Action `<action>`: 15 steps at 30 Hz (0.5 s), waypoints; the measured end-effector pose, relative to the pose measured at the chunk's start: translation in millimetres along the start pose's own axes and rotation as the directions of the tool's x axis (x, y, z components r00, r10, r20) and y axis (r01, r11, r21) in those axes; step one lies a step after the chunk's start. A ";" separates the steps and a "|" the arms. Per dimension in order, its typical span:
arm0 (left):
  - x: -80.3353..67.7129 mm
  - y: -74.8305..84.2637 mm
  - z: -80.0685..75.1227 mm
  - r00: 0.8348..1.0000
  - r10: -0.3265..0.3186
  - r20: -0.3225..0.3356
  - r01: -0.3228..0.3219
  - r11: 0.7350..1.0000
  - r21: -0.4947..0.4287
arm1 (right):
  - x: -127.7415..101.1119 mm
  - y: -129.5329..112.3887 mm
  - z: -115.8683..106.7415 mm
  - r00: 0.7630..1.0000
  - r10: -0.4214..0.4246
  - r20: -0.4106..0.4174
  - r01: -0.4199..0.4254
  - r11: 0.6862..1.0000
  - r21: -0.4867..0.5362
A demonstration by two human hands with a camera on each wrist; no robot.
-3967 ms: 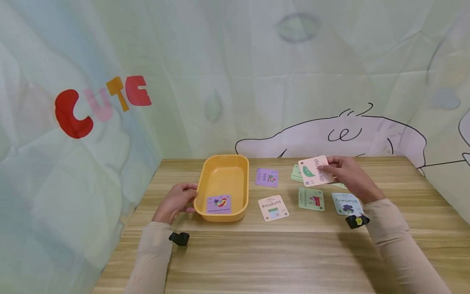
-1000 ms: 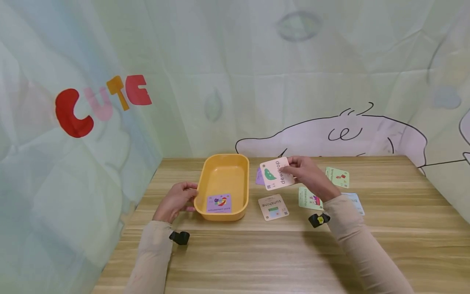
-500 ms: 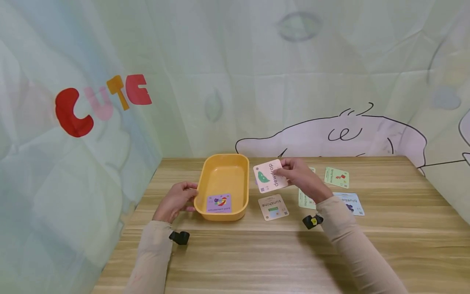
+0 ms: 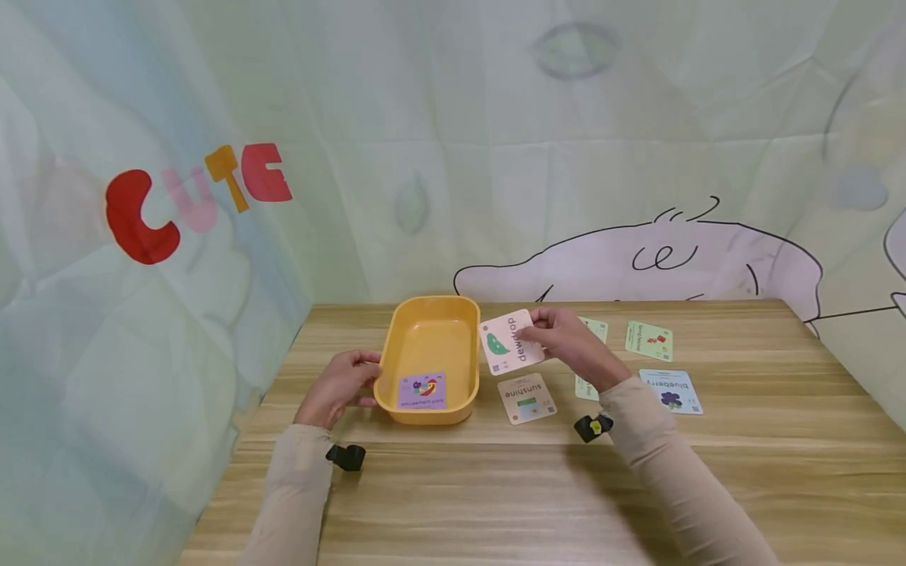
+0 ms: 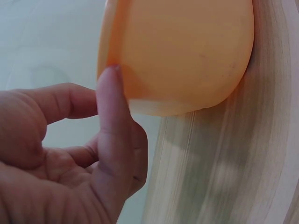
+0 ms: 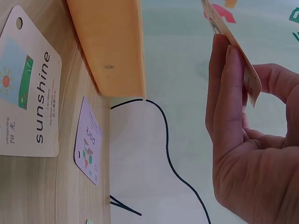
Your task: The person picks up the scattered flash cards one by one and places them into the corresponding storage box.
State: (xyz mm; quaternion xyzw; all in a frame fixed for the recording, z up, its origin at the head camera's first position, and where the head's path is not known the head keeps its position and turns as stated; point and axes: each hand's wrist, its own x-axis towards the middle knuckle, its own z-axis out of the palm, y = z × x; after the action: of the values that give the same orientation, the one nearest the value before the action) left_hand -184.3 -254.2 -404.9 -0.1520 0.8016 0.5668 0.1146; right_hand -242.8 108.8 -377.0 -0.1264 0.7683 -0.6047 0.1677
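My right hand [image 4: 575, 344] pinches a pale pink flashcard [image 4: 506, 354] lettered "dewdrop" between thumb and fingers. That card is held raised just right of a yellow plastic tray [image 4: 433, 342], and the right wrist view shows it nearly edge-on. My left hand [image 4: 341, 389] holds the tray's near left side; in the left wrist view its thumb and fingers meet at the rim. Inside the tray lies a purple "amusement park" card [image 4: 422, 392]. Below the raised card, a purple "park" card [image 6: 88, 144] rests on the table, hidden in the head view.
A "sunshine" card [image 4: 527, 398] lies right of the tray. Farther right are a blue "blueberry" card [image 4: 671, 391], a green card with red pictures [image 4: 649, 341], and green cards partly covered by the right hand. A printed curtain [image 4: 396, 157] hangs behind the wooden table [image 4: 453, 495].
My right hand has carried the dewdrop card leftward, from above the green cards to beside the tray's right edge. My left hand and the tray have stayed put.
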 end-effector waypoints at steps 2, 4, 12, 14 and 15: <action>0.0 0.3 -0.4 1.000 0.004 0.001 -0.004 1.000 -0.002 | 0.8 -0.5 2.0 1.000 0.007 -0.003 -0.007 1.000 -0.005; -0.2 0.3 -0.7 1.000 0.011 0.003 -0.011 1.000 -0.003 | 1.5 -1.4 4.0 1.000 0.014 -0.007 -0.014 1.000 -0.009; -0.5 0.1 -0.5 1.000 0.010 0.001 -0.010 1.000 -0.002 | 4.6 -2.2 10.0 1.000 0.020 0.005 -0.020 1.000 -0.020; -0.5 0.0 -0.6 1.000 0.010 -0.001 -0.010 1.000 -0.002 | 4.7 -3.4 11.9 1.000 0.020 0.004 -0.019 1.000 -0.019; -0.4 0.0 -0.6 1.000 0.012 -0.001 -0.012 1.000 -0.002 | 5.1 -3.4 12.7 1.000 0.019 0.003 -0.019 1.000 -0.020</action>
State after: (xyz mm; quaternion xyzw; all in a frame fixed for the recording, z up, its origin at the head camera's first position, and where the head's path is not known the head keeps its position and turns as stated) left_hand -183.9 -254.7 -404.5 -0.1476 0.8020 0.5681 0.1109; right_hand -242.3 94.6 -377.0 -0.1218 0.7751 -0.5953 0.1733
